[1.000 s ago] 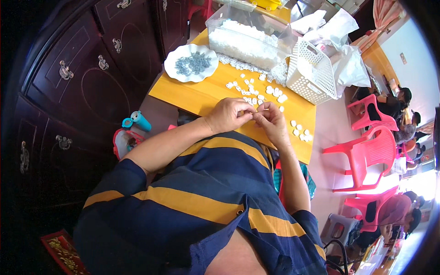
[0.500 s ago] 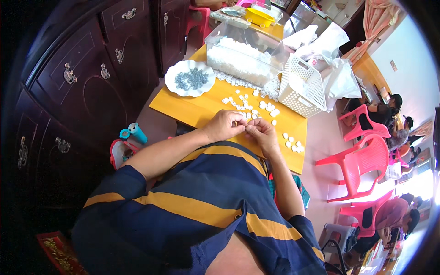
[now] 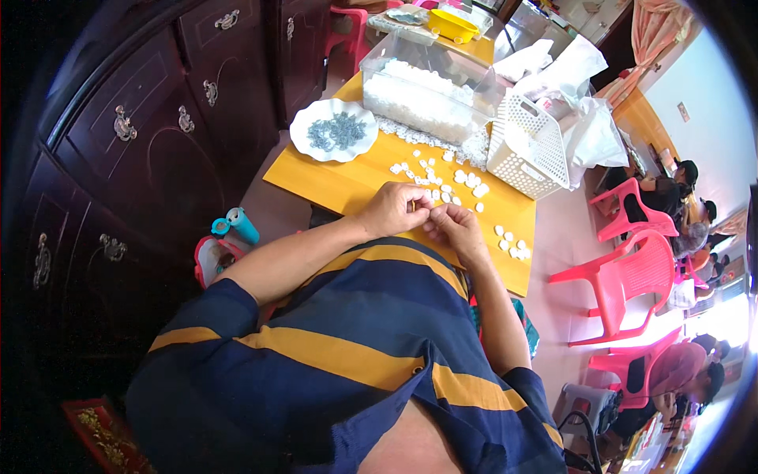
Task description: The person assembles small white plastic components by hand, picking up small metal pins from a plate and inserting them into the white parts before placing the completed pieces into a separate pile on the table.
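Observation:
My left hand and my right hand meet fingertip to fingertip over the near edge of the yellow table. Both are closed in a pinch, and whatever lies between the fingers is too small or too covered to name. Just beyond them, small white pieces are scattered on the tabletop. A separate cluster of white round pieces lies to the right of my right hand. Farther left stands a white scalloped plate holding many small grey-blue parts.
A clear plastic bin full of white pieces stands at the table's back, beside a white perforated basket and white bags. Dark cabinets line the left. Pink chairs and seated people are at right; a turquoise bottle is low left.
The view has shifted slightly, so the table and everything on it appear a little farther right. My hands stay pinched together, with the fingers slightly repositioned.

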The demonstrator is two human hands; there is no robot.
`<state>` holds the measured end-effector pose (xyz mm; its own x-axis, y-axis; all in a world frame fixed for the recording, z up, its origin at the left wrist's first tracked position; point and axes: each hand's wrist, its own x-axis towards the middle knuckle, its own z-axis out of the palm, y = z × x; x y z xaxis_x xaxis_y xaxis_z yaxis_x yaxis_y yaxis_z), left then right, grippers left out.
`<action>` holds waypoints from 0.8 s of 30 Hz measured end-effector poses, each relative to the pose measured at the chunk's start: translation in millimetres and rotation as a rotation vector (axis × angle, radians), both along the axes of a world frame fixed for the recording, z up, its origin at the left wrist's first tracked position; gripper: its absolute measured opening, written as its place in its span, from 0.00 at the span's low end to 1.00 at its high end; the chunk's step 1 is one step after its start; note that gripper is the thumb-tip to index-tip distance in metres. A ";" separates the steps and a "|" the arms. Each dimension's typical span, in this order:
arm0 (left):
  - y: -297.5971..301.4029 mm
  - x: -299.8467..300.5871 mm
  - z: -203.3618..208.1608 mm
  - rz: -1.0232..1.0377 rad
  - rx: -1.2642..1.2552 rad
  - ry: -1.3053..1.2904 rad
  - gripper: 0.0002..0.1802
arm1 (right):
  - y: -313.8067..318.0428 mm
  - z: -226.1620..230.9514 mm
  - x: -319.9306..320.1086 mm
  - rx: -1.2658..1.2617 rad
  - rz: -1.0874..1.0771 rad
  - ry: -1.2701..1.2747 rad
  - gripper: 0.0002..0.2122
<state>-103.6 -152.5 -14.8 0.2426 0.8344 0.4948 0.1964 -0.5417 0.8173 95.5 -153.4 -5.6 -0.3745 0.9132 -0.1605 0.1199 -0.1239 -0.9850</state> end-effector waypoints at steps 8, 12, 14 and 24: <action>15.2 0.1 -25.5 -0.050 -0.133 -0.043 0.03 | 3.5 -18.7 -4.8 0.136 -0.067 -0.046 0.12; 14.7 -1.9 -22.9 -0.071 -0.142 0.011 0.04 | 4.7 -19.8 -4.2 0.176 -0.075 -0.092 0.11; 14.8 -2.4 -22.2 -0.077 -0.142 0.035 0.04 | 6.3 -20.3 -1.6 0.174 -0.025 -0.121 0.11; 16.7 0.4 -23.5 -0.118 -0.152 -0.017 0.02 | 8.1 -18.8 3.4 0.124 -0.001 -0.008 0.11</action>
